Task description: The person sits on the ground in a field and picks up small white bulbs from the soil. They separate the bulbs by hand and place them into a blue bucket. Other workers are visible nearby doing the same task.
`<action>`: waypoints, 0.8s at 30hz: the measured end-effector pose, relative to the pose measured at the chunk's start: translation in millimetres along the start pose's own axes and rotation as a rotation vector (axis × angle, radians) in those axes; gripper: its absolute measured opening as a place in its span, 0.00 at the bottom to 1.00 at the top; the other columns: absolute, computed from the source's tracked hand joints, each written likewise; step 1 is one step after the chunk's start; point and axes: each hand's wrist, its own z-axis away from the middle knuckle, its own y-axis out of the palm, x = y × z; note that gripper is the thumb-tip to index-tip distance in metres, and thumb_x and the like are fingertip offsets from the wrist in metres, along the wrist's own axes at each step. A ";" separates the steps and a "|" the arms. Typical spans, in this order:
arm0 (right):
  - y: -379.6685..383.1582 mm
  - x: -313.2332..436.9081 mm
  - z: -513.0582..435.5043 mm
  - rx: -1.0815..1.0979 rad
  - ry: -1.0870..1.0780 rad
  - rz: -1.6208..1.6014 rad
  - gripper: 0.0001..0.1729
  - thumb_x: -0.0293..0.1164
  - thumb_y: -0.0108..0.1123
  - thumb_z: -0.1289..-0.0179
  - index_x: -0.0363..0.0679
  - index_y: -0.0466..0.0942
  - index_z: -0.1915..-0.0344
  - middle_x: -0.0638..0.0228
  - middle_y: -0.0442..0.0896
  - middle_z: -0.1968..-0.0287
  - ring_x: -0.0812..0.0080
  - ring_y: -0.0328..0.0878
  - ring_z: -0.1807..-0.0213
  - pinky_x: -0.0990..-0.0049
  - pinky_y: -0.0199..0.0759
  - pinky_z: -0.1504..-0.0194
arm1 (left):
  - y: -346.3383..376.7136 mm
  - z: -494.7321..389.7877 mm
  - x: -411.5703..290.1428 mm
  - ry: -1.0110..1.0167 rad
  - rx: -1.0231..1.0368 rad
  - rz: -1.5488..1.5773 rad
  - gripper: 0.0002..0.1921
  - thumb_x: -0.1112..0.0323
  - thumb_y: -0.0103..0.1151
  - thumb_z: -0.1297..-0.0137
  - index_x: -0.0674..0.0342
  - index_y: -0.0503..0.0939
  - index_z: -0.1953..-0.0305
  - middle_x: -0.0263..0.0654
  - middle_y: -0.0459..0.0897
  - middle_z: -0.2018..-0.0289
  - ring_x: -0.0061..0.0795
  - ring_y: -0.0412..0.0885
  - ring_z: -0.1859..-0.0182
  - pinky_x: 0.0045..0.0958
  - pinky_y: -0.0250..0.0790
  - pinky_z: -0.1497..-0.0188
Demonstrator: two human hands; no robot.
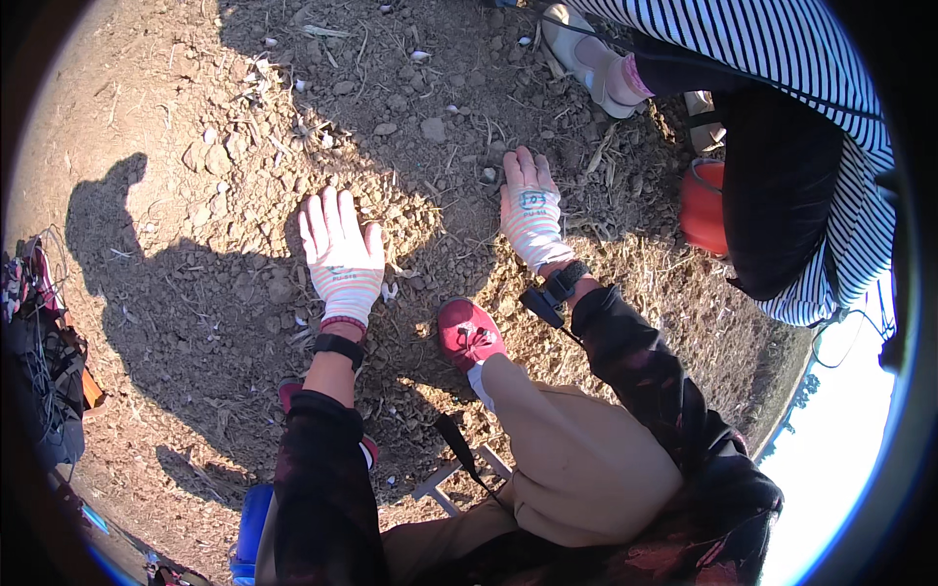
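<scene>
Both my hands wear pale striped work gloves that bear printing. My left hand (341, 253) is palm down over the dry, clumpy soil (278, 278), its fingers together and the thumb apart. Farther right, my right hand (529, 205) is also palm down, fingers extended over shaded soil. Nothing shows in either hand; what lies under the palms is hidden. A small pale stone or clove (489, 174) lies beside my right fingertips. Small white pieces that look like garlic cloves are scattered about, one (420, 56) beyond my hands and another (222, 187) to the left.
A co-worker in a striped top (777, 36) crouches at the right beside a red bucket (703, 206). My red shoe (469, 333) stands between my arms. A blue container (253, 531) is at lower left, a stool frame (440, 487) below me. Bags and cords (51, 359) lie far left.
</scene>
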 end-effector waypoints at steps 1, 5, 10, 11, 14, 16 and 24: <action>-1.3 2.6 5.0 -0.060 -0.046 -0.062 0.29 0.26 0.59 0.42 0.41 0.69 0.39 0.57 0.71 0.36 0.48 0.66 0.35 0.53 0.67 0.40 | -0.5 -0.1 -0.6 0.006 -0.004 -0.017 0.31 0.54 0.55 0.36 0.65 0.68 0.36 0.47 0.66 0.33 0.49 0.56 0.27 0.50 0.42 0.24; -13.6 7.7 6.3 0.086 -0.270 -0.146 0.29 0.20 0.57 0.49 0.43 0.73 0.44 0.60 0.73 0.39 0.45 0.69 0.39 0.54 0.71 0.44 | -2.0 -1.1 -2.9 0.008 -0.015 -0.012 0.30 0.58 0.56 0.37 0.65 0.67 0.35 0.46 0.66 0.33 0.50 0.58 0.29 0.51 0.46 0.25; -29.0 9.7 -10.7 0.141 -0.173 -0.177 0.24 0.23 0.58 0.47 0.52 0.78 0.48 0.70 0.79 0.45 0.59 0.75 0.46 0.58 0.70 0.45 | -3.3 -0.9 -1.7 -0.009 0.034 0.014 0.31 0.56 0.55 0.36 0.65 0.65 0.35 0.46 0.64 0.32 0.50 0.56 0.27 0.50 0.43 0.24; -31.0 8.5 -19.0 0.109 -0.142 -0.190 0.22 0.25 0.61 0.46 0.53 0.79 0.50 0.71 0.80 0.47 0.58 0.75 0.46 0.58 0.68 0.45 | -2.9 -0.9 -1.3 -0.006 0.018 0.026 0.31 0.56 0.55 0.36 0.65 0.66 0.35 0.46 0.63 0.31 0.50 0.55 0.27 0.49 0.42 0.24; -31.2 1.2 -58.4 -0.089 -0.165 -0.232 0.21 0.25 0.63 0.45 0.54 0.79 0.51 0.70 0.81 0.49 0.57 0.75 0.47 0.57 0.69 0.46 | -0.8 0.4 -0.5 0.017 0.017 0.026 0.32 0.56 0.53 0.35 0.65 0.62 0.32 0.46 0.60 0.30 0.50 0.52 0.26 0.50 0.40 0.23; -25.5 -0.1 -95.3 -0.089 -0.173 -0.245 0.21 0.24 0.63 0.44 0.52 0.78 0.50 0.69 0.80 0.47 0.56 0.75 0.46 0.57 0.70 0.46 | 1.3 0.8 0.6 0.063 -0.046 0.020 0.33 0.56 0.52 0.33 0.65 0.59 0.31 0.46 0.59 0.29 0.50 0.49 0.25 0.50 0.39 0.23; 3.5 10.6 -162.9 0.013 -0.235 -0.087 0.28 0.25 0.60 0.41 0.50 0.71 0.39 0.66 0.70 0.33 0.57 0.69 0.35 0.56 0.67 0.38 | 8.5 1.2 3.9 0.054 -0.037 0.003 0.33 0.53 0.52 0.36 0.67 0.64 0.35 0.48 0.63 0.32 0.53 0.53 0.27 0.53 0.42 0.24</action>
